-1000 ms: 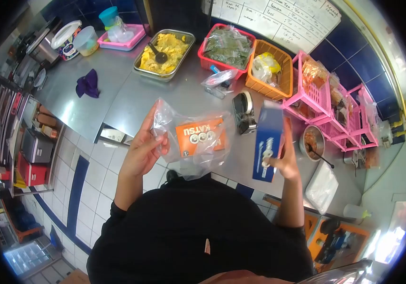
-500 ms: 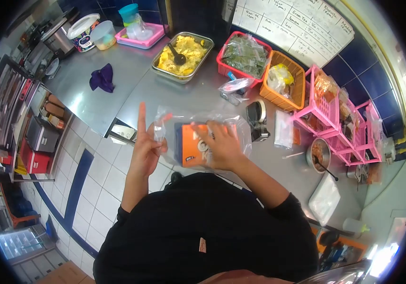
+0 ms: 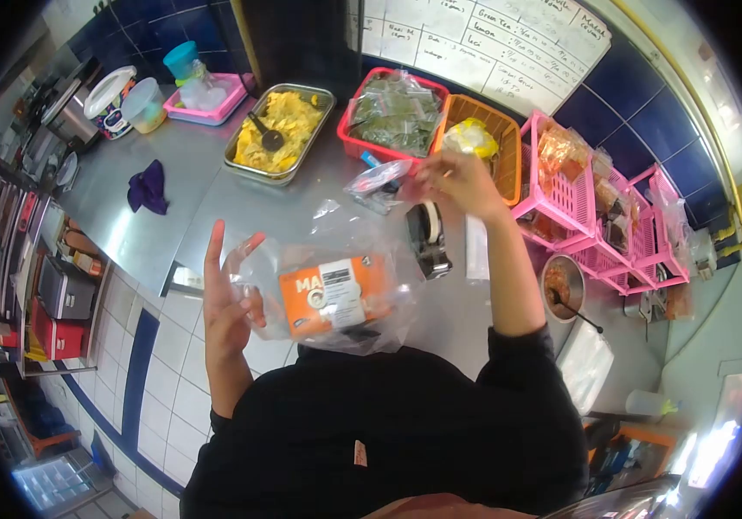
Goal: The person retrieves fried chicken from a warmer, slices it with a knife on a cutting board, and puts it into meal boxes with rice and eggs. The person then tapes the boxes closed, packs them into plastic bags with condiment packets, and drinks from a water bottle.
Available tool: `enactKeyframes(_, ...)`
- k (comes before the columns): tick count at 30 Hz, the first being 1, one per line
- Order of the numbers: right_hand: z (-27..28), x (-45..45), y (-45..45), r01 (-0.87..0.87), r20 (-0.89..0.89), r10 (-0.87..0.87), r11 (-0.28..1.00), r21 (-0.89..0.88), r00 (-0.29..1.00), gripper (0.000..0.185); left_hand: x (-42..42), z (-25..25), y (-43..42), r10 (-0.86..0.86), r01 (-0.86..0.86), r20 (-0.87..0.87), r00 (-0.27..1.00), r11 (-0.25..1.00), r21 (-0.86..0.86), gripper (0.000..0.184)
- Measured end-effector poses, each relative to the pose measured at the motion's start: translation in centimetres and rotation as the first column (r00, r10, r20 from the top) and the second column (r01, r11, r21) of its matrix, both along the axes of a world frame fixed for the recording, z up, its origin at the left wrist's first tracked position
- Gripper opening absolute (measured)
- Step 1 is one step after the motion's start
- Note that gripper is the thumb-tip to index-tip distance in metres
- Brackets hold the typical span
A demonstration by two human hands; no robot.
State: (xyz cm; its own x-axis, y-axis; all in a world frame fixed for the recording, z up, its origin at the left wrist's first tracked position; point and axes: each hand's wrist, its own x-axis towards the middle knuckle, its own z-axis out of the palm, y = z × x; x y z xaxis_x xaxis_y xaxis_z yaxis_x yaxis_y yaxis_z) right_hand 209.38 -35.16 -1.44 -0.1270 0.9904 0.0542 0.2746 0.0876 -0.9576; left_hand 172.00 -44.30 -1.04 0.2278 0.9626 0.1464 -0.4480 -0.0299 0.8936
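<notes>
A clear plastic bag (image 3: 397,298) with an orange box (image 3: 301,303) inside hangs in front of my body. The box shows a white label with dark print. My left hand (image 3: 231,303) holds the bag at its left side, with the index finger pointing up. Over the counter, my right hand (image 3: 466,183) is beside a small plastic packet (image 3: 379,176) near the red basket, its fingers bent together; whether they grip the packet is unclear. Just below that hand stands a black tape dispenser (image 3: 427,238) with a roll in it.
Along the back are a glass tray of yellow food (image 3: 280,130), a red basket (image 3: 349,143), an orange basket (image 3: 509,164) and pink racks (image 3: 565,195). A metal bowl (image 3: 564,290) with a spoon stands right. A purple cloth (image 3: 147,187) lies left.
The dark blue box left my right hand and was put into the bag. My right hand has since moved off the bag, up and right toward the small packet. The orange face now shows a label.
</notes>
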Motion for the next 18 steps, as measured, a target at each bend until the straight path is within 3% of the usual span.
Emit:
enactKeyframes(1, -2.0, 3.2, 3.0, 0.038, 0.445, -0.083, 0.993, 0.109, 0.892, 0.019, 0.5, -0.2, 0.2, 0.042, -0.042, 0.001, 0.999, 0.999, -0.023, 0.107)
enactKeyframes(2, -4.8, 6.4, 5.7, 0.021, 0.783, -0.19, 0.975, 0.221, 0.592, 0.018, 1.2, -0.4, 0.4, 0.065, -0.065, 0.002, 0.998, 0.997, -0.034, 0.106)
enactKeyframes(4, -11.6, 11.5, 9.9, -0.018, 0.93, -0.184, 0.98, 0.199, 0.317, 0.015, 2.4, -0.5, 0.6, 0.085, -0.086, -0.023, 0.996, 0.995, -0.051, 0.106)
enactKeyframes(5, -12.7, 12.9, 11.1, -0.023, 0.93, -0.188, 0.978, 0.206, 0.316, 0.015, 3.1, -0.4, 0.7, 0.105, -0.109, -0.054, 0.993, 0.991, -0.074, 0.106)
enactKeyframes(7, -13.6, 14.3, 12.8, -0.251, 0.996, -0.03, 0.967, 0.051, 0.087, 0.01, 4.2, -0.3, 0.8, 0.129, -0.136, -0.075, 0.989, 0.987, -0.084, 0.103)
enactKeyframes(9, -14.2, 15.0, 13.4, -0.23, 0.986, -0.087, 0.966, 0.119, 0.146, 0.01, 4.3, -0.5, 1.1, 0.052, -0.054, -0.08, 0.995, 0.998, -0.024, 0.091)
enactKeyframes(11, -12.2, 15.0, 12.4, -0.159, 0.891, -0.083, 0.972, 0.171, 0.447, 0.012, 4.5, -0.8, 1.5, 0.064, -0.068, -0.095, 0.993, 0.997, -0.042, 0.09)
enactKeyframes(12, -11.9, 15.1, 12.3, -0.157, 0.887, -0.078, 0.974, 0.166, 0.455, 0.012, 4.7, -0.9, 1.7, 0.068, -0.073, -0.102, 0.992, 0.996, -0.053, 0.088)
enactKeyframes(14, -11.7, 15.6, 11.9, -0.051, 0.757, -0.157, 0.968, 0.244, 0.634, 0.011, 5.7, -0.5, 2.1, 0.104, -0.118, -0.153, 0.983, 0.99, -0.083, 0.092)
enactKeyframes(15, -11.7, 15.8, 11.7, -0.044, 0.756, -0.161, 0.969, 0.244, 0.635, 0.011, 6.1, -0.3, 2.4, 0.142, -0.164, -0.195, 0.971, 0.981, -0.105, 0.097)
enactKeyframes(17, -11.1, 15.8, 11.1, -0.113, 0.548, -0.296, 0.797, 0.593, 0.782, 0.01, 6.6, -0.3, 3.0, 0.111, -0.133, -0.198, 0.974, 0.986, -0.098, 0.097)
enactKeyframes(18, -10.8, 15.9, 10.6, -0.108, 0.548, -0.303, 0.798, 0.593, 0.78, 0.01, 6.8, -0.3, 3.2, 0.088, -0.108, -0.201, 0.976, 0.99, -0.091, 0.097)
